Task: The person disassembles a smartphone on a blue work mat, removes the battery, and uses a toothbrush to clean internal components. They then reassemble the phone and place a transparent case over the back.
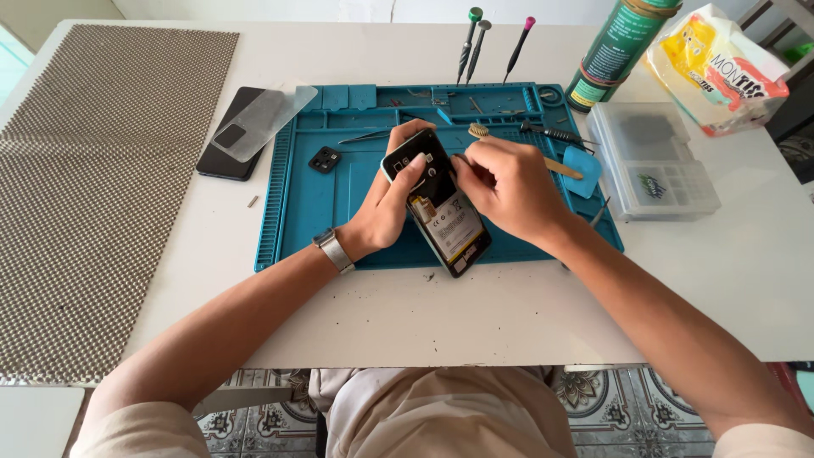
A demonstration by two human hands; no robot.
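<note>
Clear plastic organiser box (653, 161) — small bits inside; green canister (615, 51) beside.

Packages and labels on the white table.
We note a green labelled can (617, 47) far right, a yellow-white-red bag (719, 69) beside it, and a pale battery label inside the opened phone (445, 222).
</note>
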